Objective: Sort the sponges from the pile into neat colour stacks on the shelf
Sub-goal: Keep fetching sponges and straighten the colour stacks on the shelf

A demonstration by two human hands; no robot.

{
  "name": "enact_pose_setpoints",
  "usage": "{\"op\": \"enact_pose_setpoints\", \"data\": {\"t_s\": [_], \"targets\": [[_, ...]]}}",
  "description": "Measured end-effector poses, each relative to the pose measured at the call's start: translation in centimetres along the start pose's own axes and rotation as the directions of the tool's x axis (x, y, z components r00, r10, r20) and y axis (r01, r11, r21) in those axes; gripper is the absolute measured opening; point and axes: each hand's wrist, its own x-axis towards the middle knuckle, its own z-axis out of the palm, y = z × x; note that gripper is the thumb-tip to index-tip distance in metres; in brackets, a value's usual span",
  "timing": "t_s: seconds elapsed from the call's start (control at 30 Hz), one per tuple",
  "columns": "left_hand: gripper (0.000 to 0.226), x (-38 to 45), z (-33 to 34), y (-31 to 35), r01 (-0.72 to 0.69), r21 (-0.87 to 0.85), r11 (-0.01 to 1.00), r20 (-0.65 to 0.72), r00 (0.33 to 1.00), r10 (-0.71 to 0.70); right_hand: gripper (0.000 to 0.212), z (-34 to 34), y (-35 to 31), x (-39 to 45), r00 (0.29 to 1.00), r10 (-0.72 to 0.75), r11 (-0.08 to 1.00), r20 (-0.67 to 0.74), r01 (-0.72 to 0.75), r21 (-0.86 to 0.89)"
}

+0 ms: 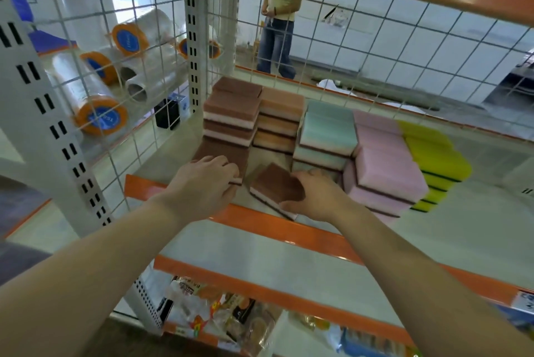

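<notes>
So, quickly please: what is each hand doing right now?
Left hand: grips the front brown sponge.
Right hand: holds a loose brown sponge.

Five sponge stacks (328, 131) sit side by side on the shelf (185, 154). In front of them lies one loose sponge (274, 183), between the left hand (202, 183) and the right hand (320, 194). Rolls (95, 96) lie left, behind the wire wall (121, 47).

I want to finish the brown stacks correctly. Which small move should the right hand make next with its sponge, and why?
Probably carry it left onto the front brown sponge. The right hand grips a loose brown sponge lying askew at the shelf edge, while the left hand holds that low front one, the nearest matching colour.
</notes>
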Motion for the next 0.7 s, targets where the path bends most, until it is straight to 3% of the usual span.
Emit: {"op": "enact_pose_setpoints", "data": {"t_s": [0.13,0.27,0.47,0.57,0.7], "targets": [[0.028,-0.4,-0.3,-0.3,0.021,-0.006,1.0,0.009,1.0,-0.021,0.079,0.0,0.1,-0.1,1.0,0.026,0.999,0.017,-0.026,-0.023],[0.029,-0.7,-0.3,-0.7,0.036,0.005,0.999,-0.004,0.999,-0.036,0.069,-0.2,0.0,0.1,1.0,0.015,0.999,-0.002,-0.015,0.032],[0.032,-0.2,-1.3,-1.1,0.052,-0.028,0.998,-0.034,0.998,-0.053,0.071,-2.2,-0.5,0.4,0.98,-0.078,0.997,-0.182,0.082,0.014],[0.045,0.2,-2.2,-1.3,0.028,-0.045,0.999,-0.057,0.998,-0.031,0.074,-3.0,-0.9,0.5,0.964,-0.142,0.989,-0.224,0.149,0.017],[0.073,0.5,-3.5,-1.3,-0.039,-0.015,0.999,0.015,0.999,0.039,0.082,-3.7,-1.7,0.5,0.948,-0.2,0.977,-0.246,0.213,0.027]]}}
